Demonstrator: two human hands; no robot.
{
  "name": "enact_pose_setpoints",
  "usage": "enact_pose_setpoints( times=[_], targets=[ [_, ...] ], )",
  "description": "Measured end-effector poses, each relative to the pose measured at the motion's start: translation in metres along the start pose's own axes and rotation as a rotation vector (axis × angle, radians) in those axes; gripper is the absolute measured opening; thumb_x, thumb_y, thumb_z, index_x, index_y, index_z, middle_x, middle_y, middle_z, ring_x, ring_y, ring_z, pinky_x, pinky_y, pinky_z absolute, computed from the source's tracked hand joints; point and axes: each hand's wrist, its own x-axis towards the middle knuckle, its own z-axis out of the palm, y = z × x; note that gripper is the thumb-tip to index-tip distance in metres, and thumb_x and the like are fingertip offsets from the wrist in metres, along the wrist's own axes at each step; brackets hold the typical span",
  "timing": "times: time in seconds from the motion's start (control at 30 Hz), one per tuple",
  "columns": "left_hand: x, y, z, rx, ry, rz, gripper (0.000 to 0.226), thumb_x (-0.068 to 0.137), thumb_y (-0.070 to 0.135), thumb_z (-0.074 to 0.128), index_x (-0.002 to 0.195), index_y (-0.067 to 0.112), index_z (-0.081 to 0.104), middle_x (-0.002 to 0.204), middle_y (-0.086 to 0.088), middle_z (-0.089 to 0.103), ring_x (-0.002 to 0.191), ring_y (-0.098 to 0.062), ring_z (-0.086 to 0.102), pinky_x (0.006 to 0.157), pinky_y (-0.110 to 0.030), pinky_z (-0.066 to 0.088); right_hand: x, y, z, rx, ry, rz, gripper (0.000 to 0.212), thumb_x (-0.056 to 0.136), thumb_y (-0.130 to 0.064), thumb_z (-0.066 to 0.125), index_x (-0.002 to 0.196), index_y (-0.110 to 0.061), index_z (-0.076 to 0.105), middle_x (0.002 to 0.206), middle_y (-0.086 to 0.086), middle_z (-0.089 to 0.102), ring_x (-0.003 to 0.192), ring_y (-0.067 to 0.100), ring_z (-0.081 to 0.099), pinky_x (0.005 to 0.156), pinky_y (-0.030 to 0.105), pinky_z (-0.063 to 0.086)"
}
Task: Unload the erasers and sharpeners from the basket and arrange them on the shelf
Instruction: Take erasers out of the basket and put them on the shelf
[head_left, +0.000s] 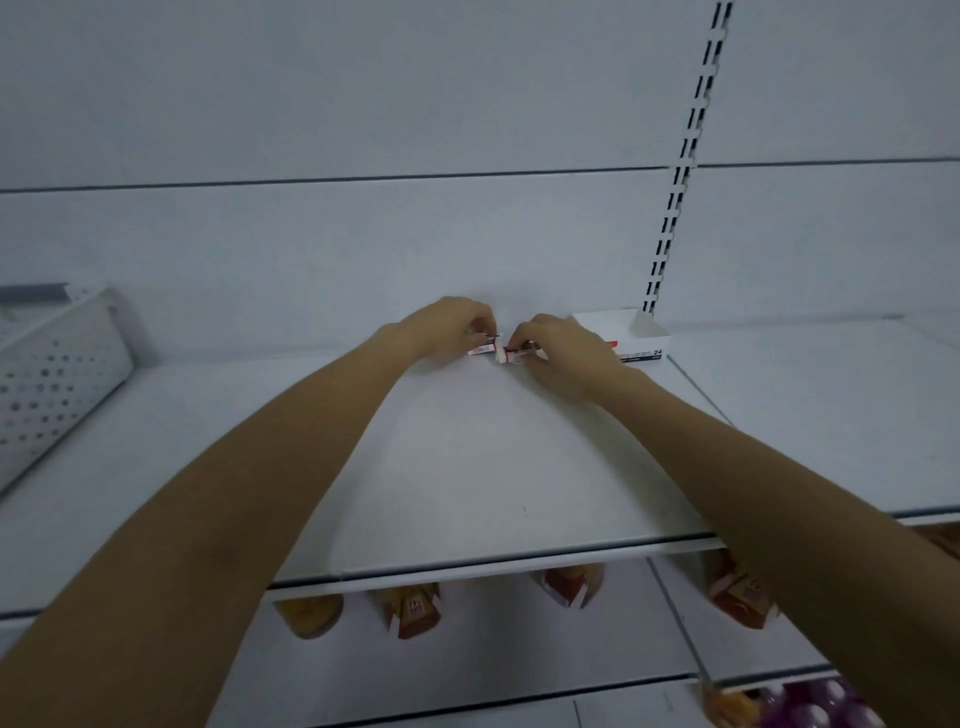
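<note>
1. The left eraser (479, 350) and right eraser (521, 355) sit end to end at the back of the shelf (467, 467), lengthwise left-right.
2. The left hand (449, 325) pinches one and the right hand (553, 351) the other, each directly over its own.
3. The basket (57, 374) sits well off left.

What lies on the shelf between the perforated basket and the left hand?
Nothing: in the head view the shelf is bare from the basket to the left hand, which pinches an eraser.

Erasers (501, 354) on shelf (467, 467), carton (636, 340) just right (basket (57, 374) far left)
</note>
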Motion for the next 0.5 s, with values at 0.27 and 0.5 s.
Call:
enact_pose_setpoints(
  times=[0.27,0.5],
  targets=[
    [-0.011,0.009,0.012,-0.138,0.081,-0.061,0.032,0.088,-0.004,0.041,0.112,0.004,0.060,0.119,-0.014,0.058,0.112,-0.025,0.054,0.086,-0.019,0.035,0.002,0.006,0.012,-0.170,0.103,-0.010,0.027,0.092,-0.008,0.038,0.115,-0.011,0.053,0.117,0.010,0.051,0.113,0.028,0.042,0.082,0.039,0.037],
    [-0.029,0.022,-0.014,0.030,0.157,0.002,0.028,0.093,0.007,0.043,0.118,0.008,0.057,0.123,-0.008,0.059,0.113,-0.022,0.053,0.091,-0.023,0.035,-0.003,-0.005,-0.004,-0.106,0.185,-0.285,0.027,0.082,-0.013,0.043,0.092,-0.003,0.065,0.091,0.016,0.064,0.085,0.036,0.059,0.063,0.038,0.047]
  ],
)
